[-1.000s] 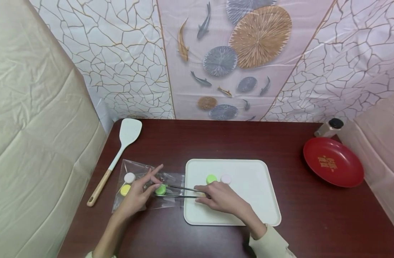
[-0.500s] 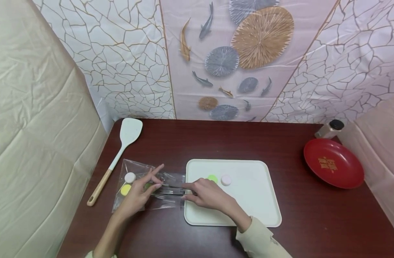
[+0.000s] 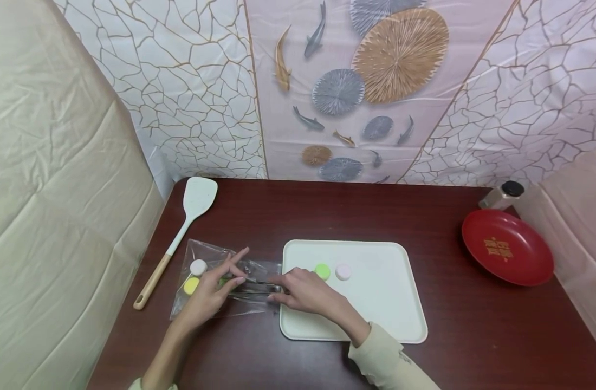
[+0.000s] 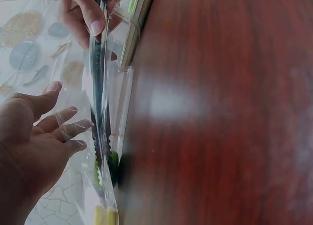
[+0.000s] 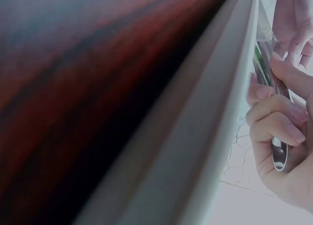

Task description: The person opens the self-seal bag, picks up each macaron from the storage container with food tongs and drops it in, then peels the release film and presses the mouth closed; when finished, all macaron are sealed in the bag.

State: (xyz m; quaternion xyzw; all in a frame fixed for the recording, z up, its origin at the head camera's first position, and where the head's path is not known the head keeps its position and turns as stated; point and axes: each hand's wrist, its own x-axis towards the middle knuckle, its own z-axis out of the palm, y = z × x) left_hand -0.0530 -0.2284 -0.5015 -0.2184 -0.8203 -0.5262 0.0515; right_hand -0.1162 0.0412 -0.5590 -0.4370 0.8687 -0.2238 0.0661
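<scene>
My right hand (image 3: pixel 305 292) grips metal tongs (image 4: pixel 98 78), their serrated ends inside a clear plastic bag (image 3: pixel 246 309). A green macaron (image 4: pixel 114 161) sits at the tongs' tips, mostly covered by my left hand in the head view. My left hand (image 3: pixel 210 287) lies over the bag near its mouth; the left wrist view has its thumb apart from the fingers, which touch the film. Deeper in the bag are a white macaron (image 3: pixel 198 267) and a yellow macaron (image 3: pixel 191 285). On the white tray (image 3: pixel 376 309) sit a green macaron (image 3: pixel 322 271) and a pale pink one.
Left of the bag lies a white spatula (image 3: pixel 199 196) with a wooden handle. A red plate (image 3: pixel 527 249) and a black-capped jar (image 3: pixel 500 196) stand at the right. The tray's left rim meets the bag's mouth. Patterned cloth hangs behind the table (image 3: pixel 327 211).
My right hand has moved left with the tongs, carrying their tips deeper into the bag past the green macaron. My left hand stays in place.
</scene>
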